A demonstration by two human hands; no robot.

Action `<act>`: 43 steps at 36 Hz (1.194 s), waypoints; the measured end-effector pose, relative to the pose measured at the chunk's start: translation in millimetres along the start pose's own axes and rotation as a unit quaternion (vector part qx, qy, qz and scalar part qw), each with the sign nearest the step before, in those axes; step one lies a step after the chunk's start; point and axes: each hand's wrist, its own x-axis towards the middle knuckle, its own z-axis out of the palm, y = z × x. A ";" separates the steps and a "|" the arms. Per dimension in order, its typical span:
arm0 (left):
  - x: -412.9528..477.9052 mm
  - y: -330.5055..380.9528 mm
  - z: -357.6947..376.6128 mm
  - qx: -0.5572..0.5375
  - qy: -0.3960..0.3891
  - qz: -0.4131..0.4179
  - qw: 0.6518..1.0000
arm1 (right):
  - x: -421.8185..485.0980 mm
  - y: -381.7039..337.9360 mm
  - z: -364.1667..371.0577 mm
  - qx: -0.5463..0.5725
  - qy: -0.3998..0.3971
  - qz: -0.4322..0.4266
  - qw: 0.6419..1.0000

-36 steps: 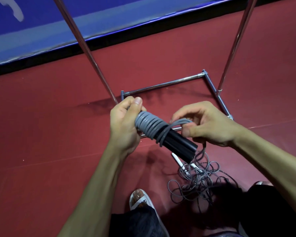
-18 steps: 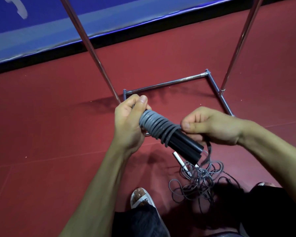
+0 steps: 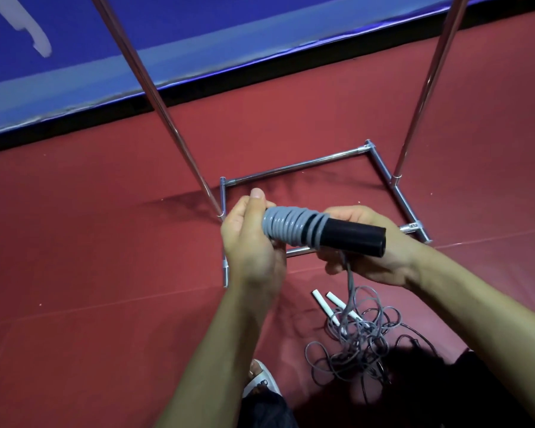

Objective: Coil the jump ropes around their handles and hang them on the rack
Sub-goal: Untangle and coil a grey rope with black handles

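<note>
Bottom of view: a sandalled foot (image 3: pixel 261 376) on the red floor (image 3: pixel 74 257), with dark clothing beside it. Just right of the foot, a loose tangle of grey rope (image 3: pixel 365 338) lies heaped on the floor, partly lost in shadow. Two white handles (image 3: pixel 322 304) lie side by side at the heap's upper left edge, touching it.

Above the heap, both hands are in the air. The left hand (image 3: pixel 247 242) is wrapped round the left end of a pair of black handles (image 3: pixel 352 236), thumb pointing up. The handles lie nearly level, bare ends to the right. A grey coil (image 3: pixel 291 227) covers their left half in tight turns, butted against the left palm. The right hand (image 3: pixel 374 261) sits under and behind the bare black part, fingers curled. The free strand (image 3: pixel 349 279) leaves the coil's right end, passes through this hand's grip and drops to the tangle.

Behind the hands: the rack (image 3: pixel 294 169), its chrome base frame flat on the floor. The hands and the bundle block most of its near bar. Two uprights climb out of the top of view.

Farthest: a black strip, then a blue padded wall (image 3: pixel 198 32) along the floor's far edge.
</note>
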 end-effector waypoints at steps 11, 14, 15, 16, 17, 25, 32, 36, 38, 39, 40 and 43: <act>11.3 -4.6 7.3 -0.058 0.081 -0.012 0.995 | 6.8 12.1 19.7 0.091 0.143 -0.075 0.983; 15.3 -6.5 4.4 -0.047 0.106 0.003 0.993 | 8.1 18.4 22.8 0.093 0.186 -0.094 0.974; 16.2 -7.5 3.9 -0.039 0.111 0.011 0.993 | 8.0 19.3 23.9 0.099 0.195 -0.094 0.971; 16.7 -8.4 3.6 -0.032 0.114 0.019 0.993 | 7.9 19.9 25.3 0.105 0.201 -0.093 0.969; 17.2 -9.3 3.5 -0.027 0.118 0.024 0.992 | 7.6 20.4 26.9 0.113 0.203 -0.092 0.968; 29.4 -8.8 -2.7 -0.020 0.169 0.040 0.985 | 3.6 21.4 39.5 0.074 0.176 -0.104 0.976; 30.5 -10.9 -5.5 0.077 0.153 0.111 0.979 | 9.7 28.5 36.3 -0.185 0.288 -0.147 0.928; 27.1 -11.8 -2.2 0.143 0.148 0.156 0.966 | 11.7 29.4 31.1 -0.271 0.300 -0.116 0.907; 28.7 -10.8 -4.9 0.179 0.147 0.174 0.957 | 12.6 27.3 33.7 -0.191 0.281 -0.079 0.937; 30.6 -10.2 -6.5 0.191 0.151 0.184 0.952 | 13.2 26.2 36.2 -0.136 0.273 -0.058 0.951; 32.2 -10.3 -8.0 0.202 0.155 0.192 0.948 | 13.3 24.6 39.0 -0.086 0.267 -0.037 0.959; 34.2 -9.5 -9.8 0.229 0.161 0.210 0.937 | 10.9 19.0 45.8 0.005 0.241 0.009 0.970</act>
